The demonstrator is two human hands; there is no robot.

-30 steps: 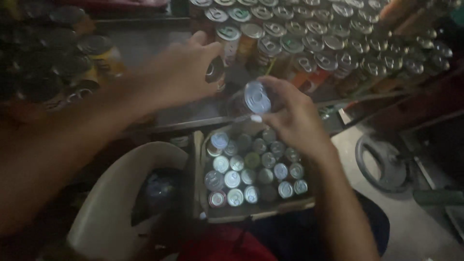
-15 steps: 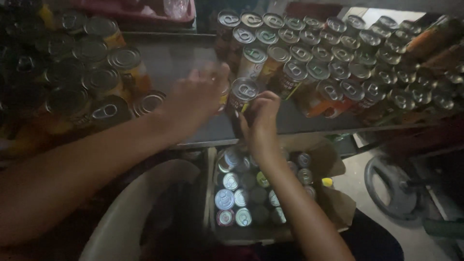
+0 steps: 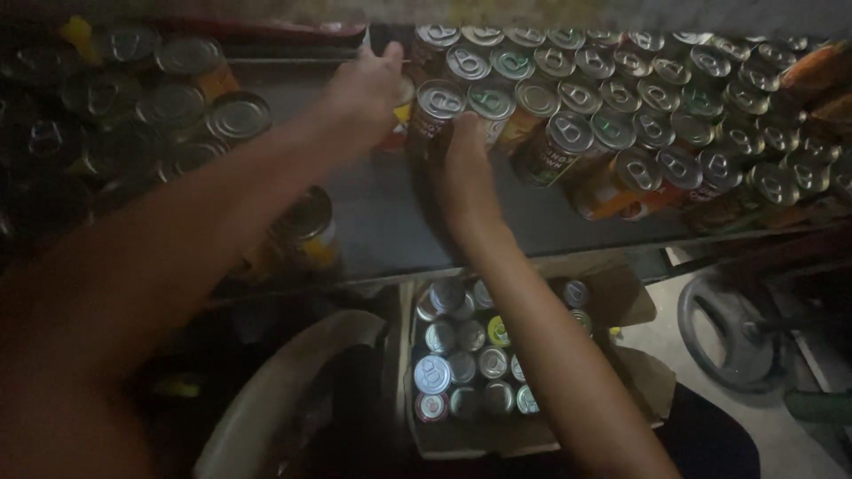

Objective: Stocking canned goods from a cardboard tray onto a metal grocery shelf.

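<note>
While both arms stretch over the dark metal shelf (image 3: 382,222), the left hand (image 3: 368,89) curls around an orange-labelled tin can (image 3: 401,111) at the edge of the packed rows of silver-topped cans (image 3: 657,98). Just beside it, the right hand (image 3: 463,155) wraps a green-labelled can (image 3: 489,108). Below sits a cardboard box of cans (image 3: 621,306).
</note>
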